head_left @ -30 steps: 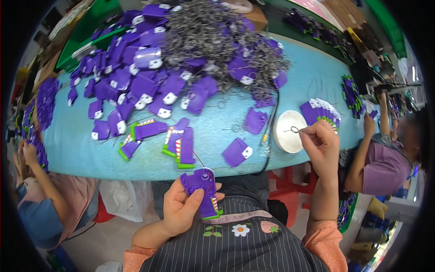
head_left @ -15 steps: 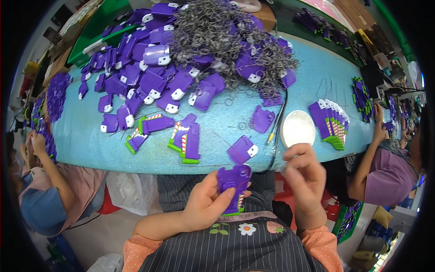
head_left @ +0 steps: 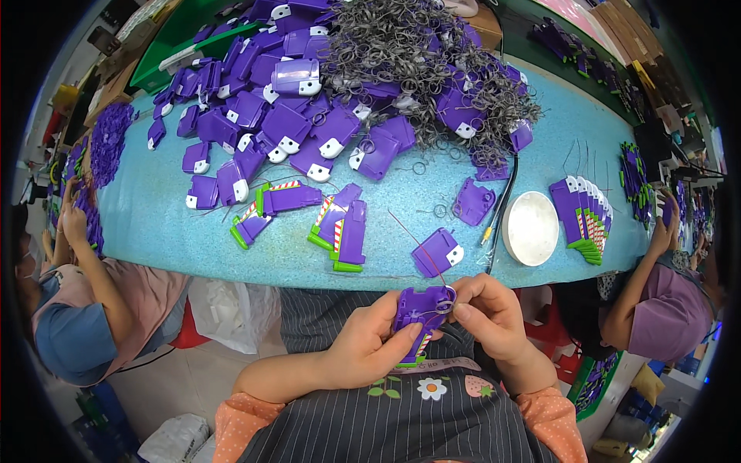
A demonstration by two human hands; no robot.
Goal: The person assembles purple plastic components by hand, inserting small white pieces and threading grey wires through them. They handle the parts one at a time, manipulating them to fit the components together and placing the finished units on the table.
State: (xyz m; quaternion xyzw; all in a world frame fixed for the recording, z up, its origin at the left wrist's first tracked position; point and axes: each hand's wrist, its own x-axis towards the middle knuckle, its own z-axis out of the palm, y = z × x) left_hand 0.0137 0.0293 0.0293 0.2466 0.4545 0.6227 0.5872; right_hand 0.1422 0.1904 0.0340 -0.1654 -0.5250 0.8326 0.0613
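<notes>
My left hand [head_left: 374,339] is closed around a purple plastic wing-shaped shell [head_left: 411,303] with a green and red-striped edge, held above my apron. Its inner side, with moulded ribs, faces up. Against its upper right corner, my right hand [head_left: 490,312] pinches a thin wire with a coiled ring [head_left: 445,303]. One dark reddish end of that wire slants up to the left over the table edge. Just beyond my hands lies a loose purple shell with a white corner [head_left: 437,253]. A white round bowl [head_left: 531,229] stands to its right.
A large heap of purple shells [head_left: 262,116] and tangled grey wire coils [head_left: 409,65] covers the far table. Fanned wing pieces [head_left: 583,216] lie right of the bowl; striped pieces [head_left: 343,231] lie left. A black cable [head_left: 505,193] crosses the table. Co-workers sit on both sides.
My right hand has come down and left from beside the bowl to the shell in my left hand. The wire and its ring now show at the shell's corner. The whole view has shifted slightly.
</notes>
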